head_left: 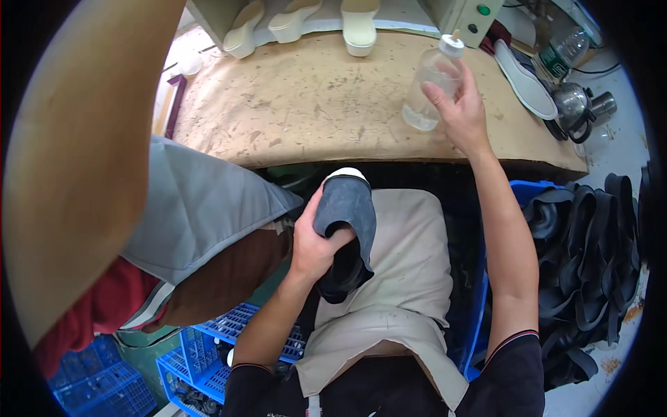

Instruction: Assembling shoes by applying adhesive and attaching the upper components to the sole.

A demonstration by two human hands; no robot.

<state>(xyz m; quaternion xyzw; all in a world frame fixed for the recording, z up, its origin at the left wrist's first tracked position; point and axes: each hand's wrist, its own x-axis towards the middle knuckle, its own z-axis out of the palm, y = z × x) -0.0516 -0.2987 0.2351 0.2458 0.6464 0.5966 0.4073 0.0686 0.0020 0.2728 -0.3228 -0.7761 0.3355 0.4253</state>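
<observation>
Over my lap, my left hand (313,244) grips a dark grey shoe upper (349,205), its thumb hooked into the opening. White shows at the upper's far tip. Up on the tan worktable (299,104), my right hand (464,111) is closed round a clear plastic squeeze bottle (421,90) with a white nozzle cap. A little clear liquid lies at its bottom. The bottle tilts slightly; whether its base rests on the tabletop I cannot tell.
Three cream shoe soles (359,31) stand at the table's back beside a machine housing (460,17). A co-worker's arm (83,160) fills the left. A blue bin (479,306) of black strap-like pieces (580,250) is at right. Blue crates (198,358) lie lower left.
</observation>
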